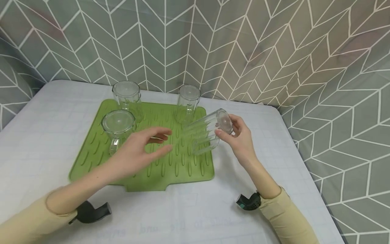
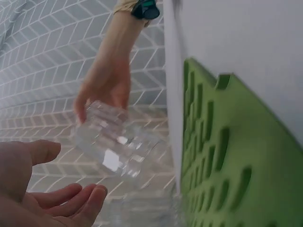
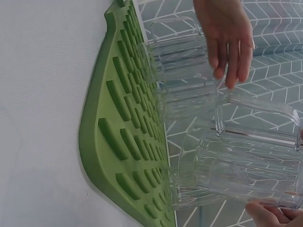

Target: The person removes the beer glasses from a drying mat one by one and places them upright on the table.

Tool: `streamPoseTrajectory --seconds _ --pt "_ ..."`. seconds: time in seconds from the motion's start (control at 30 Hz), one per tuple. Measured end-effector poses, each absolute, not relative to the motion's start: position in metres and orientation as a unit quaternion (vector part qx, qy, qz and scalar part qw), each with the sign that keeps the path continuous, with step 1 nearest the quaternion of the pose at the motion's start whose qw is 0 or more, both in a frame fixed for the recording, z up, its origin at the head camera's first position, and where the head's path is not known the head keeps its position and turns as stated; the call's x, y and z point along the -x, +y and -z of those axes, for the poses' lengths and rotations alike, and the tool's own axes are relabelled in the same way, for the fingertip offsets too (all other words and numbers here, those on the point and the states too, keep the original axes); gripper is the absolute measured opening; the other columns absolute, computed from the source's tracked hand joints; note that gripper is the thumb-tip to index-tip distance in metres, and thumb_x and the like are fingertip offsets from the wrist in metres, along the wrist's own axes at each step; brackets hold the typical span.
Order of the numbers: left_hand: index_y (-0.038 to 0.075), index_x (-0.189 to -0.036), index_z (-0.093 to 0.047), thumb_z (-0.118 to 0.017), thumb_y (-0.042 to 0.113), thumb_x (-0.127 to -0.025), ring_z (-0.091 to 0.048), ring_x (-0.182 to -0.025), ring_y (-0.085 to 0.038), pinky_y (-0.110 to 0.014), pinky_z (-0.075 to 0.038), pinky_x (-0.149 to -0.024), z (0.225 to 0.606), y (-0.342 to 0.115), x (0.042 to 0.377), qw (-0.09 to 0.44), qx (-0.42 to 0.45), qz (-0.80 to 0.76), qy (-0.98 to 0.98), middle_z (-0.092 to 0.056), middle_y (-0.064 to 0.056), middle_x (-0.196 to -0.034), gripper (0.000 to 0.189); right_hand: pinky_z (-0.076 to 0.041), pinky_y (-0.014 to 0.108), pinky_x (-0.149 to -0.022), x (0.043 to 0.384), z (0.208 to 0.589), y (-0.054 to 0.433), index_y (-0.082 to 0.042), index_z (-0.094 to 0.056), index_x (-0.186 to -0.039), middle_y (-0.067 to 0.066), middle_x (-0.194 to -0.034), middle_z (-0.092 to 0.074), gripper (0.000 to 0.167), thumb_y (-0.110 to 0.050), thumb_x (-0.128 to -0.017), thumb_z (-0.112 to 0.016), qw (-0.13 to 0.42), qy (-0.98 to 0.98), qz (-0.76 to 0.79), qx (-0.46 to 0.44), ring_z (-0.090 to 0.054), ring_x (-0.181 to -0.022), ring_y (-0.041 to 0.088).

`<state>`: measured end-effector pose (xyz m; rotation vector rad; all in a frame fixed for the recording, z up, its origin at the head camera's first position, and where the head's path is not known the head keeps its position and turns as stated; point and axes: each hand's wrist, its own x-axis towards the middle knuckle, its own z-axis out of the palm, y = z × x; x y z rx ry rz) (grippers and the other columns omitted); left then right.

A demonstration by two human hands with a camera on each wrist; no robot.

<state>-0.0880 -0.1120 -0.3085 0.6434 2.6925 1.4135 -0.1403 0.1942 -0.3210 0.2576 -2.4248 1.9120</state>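
Observation:
My right hand [image 1: 242,144] grips a clear glass mug [image 1: 208,132] near its base, thumb on the near side and fingers behind. The mug is tilted above the right part of a green drying mat [image 1: 146,184], base toward the hand and mouth down to the left. Its handle [image 3: 265,106] shows in the right wrist view. My left hand [image 1: 138,145] hovers over the middle of the mat, holding nothing, with thumb and fingers spread apart toward the mug.
Upside down on the mat stand three more glass mugs: one at the front left [image 1: 118,121], one at the back left [image 1: 126,89] and one at the back right [image 1: 189,93]. A patterned curtain [image 1: 170,44] borders the white-covered table [image 1: 195,210].

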Motion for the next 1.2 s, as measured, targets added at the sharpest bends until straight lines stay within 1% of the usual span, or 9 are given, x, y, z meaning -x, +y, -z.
streamPoseTrajectory --seconds 0.17,0.37,0.47,0.6,0.7,0.8,0.93,1.0,1.2 --pt "0.006 -0.147 -0.044 -0.064 0.039 -0.098 -0.059 -0.124 -0.033 -0.046 -0.053 -0.107 0.329 -0.081 0.106 0.068 -0.208 -0.482 0.849 -0.053 -0.011 -0.146 0.063 -0.058 0.019 -0.089 0.141 0.320 0.198 -0.006 -0.047 -0.138 0.004 -0.130 -0.058 0.056 -0.005 -0.087 -0.072 0.032 -0.774 -0.627 -0.089 -0.061 -0.115 0.015" --pt "0.004 -0.154 -0.031 -0.061 0.042 -0.099 -0.056 -0.127 -0.032 -0.047 -0.051 -0.109 0.340 -0.063 0.123 0.086 -0.172 -0.520 0.832 -0.047 -0.012 -0.149 0.072 -0.057 0.018 -0.090 0.143 0.317 0.202 -0.005 -0.046 -0.140 0.004 -0.135 -0.055 0.059 -0.005 -0.087 -0.071 0.057 -0.768 -0.632 -0.088 -0.057 -0.120 0.014" --pt "0.003 -0.154 -0.030 -0.054 0.046 -0.101 -0.054 -0.129 -0.034 -0.048 -0.049 -0.111 0.346 -0.057 0.129 0.110 -0.165 -0.517 0.833 -0.049 -0.014 -0.149 0.073 -0.056 0.018 -0.091 0.143 0.316 0.203 -0.005 -0.046 -0.140 0.004 -0.136 -0.054 0.059 -0.005 -0.086 -0.070 0.067 -0.764 -0.635 -0.089 -0.055 -0.122 0.014" --pt "0.000 -0.153 -0.031 -0.044 0.052 -0.103 -0.057 -0.127 -0.036 -0.047 -0.044 -0.115 0.356 -0.048 0.133 0.180 -0.167 -0.535 0.809 -0.053 -0.018 -0.145 0.074 -0.057 0.019 -0.092 0.141 0.315 0.202 -0.005 -0.047 -0.139 0.004 -0.134 -0.056 0.059 -0.004 -0.085 -0.070 0.076 -0.751 -0.649 -0.094 -0.055 -0.121 0.016" --pt "-0.001 -0.152 -0.034 -0.043 0.051 -0.104 -0.060 -0.124 -0.036 -0.046 -0.040 -0.118 0.362 -0.043 0.136 0.232 -0.156 -0.586 0.760 -0.055 -0.020 -0.142 0.071 -0.057 0.020 -0.092 0.140 0.316 0.202 -0.005 -0.047 -0.138 0.004 -0.132 -0.057 0.058 -0.004 -0.084 -0.069 0.077 -0.738 -0.663 -0.099 -0.056 -0.120 0.018" --pt "-0.004 -0.150 -0.035 -0.043 0.045 -0.106 -0.056 -0.129 -0.036 -0.044 -0.038 -0.120 0.365 -0.042 0.138 0.258 -0.142 -0.652 0.699 -0.053 -0.021 -0.144 0.067 -0.056 0.020 -0.093 0.139 0.318 0.200 -0.006 -0.047 -0.137 0.003 -0.131 -0.057 0.057 -0.004 -0.084 -0.069 0.072 -0.732 -0.670 -0.103 -0.056 -0.120 0.018" --pt "-0.009 -0.148 -0.034 -0.044 0.036 -0.107 -0.050 -0.135 -0.037 -0.041 -0.037 -0.121 0.366 -0.044 0.141 0.265 -0.129 -0.709 0.640 -0.050 -0.023 -0.146 0.062 -0.054 0.020 -0.095 0.139 0.320 0.198 -0.007 -0.047 -0.135 0.004 -0.132 -0.056 0.054 -0.005 -0.085 -0.068 0.058 -0.728 -0.675 -0.105 -0.054 -0.121 0.017" --pt "-0.008 -0.149 -0.033 -0.047 0.034 -0.106 -0.049 -0.135 -0.035 -0.039 -0.037 -0.121 0.367 -0.045 0.142 0.260 -0.120 -0.722 0.630 -0.050 -0.022 -0.146 0.061 -0.053 0.020 -0.097 0.139 0.320 0.197 -0.008 -0.046 -0.134 0.006 -0.133 -0.055 0.054 -0.004 -0.085 -0.068 0.052 -0.726 -0.677 -0.107 -0.053 -0.122 0.016" --pt "-0.004 -0.150 -0.034 -0.057 0.036 -0.103 -0.052 -0.135 -0.028 -0.035 -0.040 -0.119 0.366 -0.047 0.144 0.210 -0.065 -0.767 0.603 -0.048 -0.017 -0.149 0.066 -0.053 0.027 -0.105 0.139 0.319 0.197 -0.010 -0.043 -0.135 0.008 -0.136 -0.051 0.059 0.002 -0.082 -0.069 0.034 -0.717 -0.686 -0.119 -0.051 -0.127 0.017"
